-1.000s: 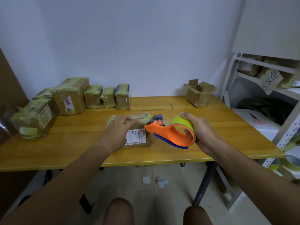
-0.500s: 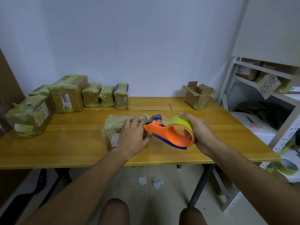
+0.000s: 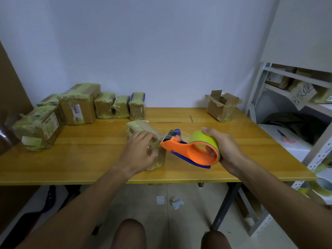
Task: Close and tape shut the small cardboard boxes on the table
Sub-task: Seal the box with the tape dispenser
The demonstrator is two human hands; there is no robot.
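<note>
The left hand (image 3: 142, 150) grips the tape-wrapped small cardboard box (image 3: 143, 133) beneath it, while the right hand (image 3: 222, 148), just beside, grasps the orange tape dispenser (image 3: 190, 152).

Your left hand (image 3: 142, 150) rests on a small box (image 3: 143, 128) on the table (image 3: 89, 159); just right of it, your right hand (image 3: 222, 148) holds the tape dispenser (image 3: 190, 150), its head touching that box. Well behind and left of your left hand stands a row of taped boxes (image 3: 100, 106). Behind your right hand sits an open box (image 3: 222, 106), with shelving (image 3: 294, 97) farther right.
</note>
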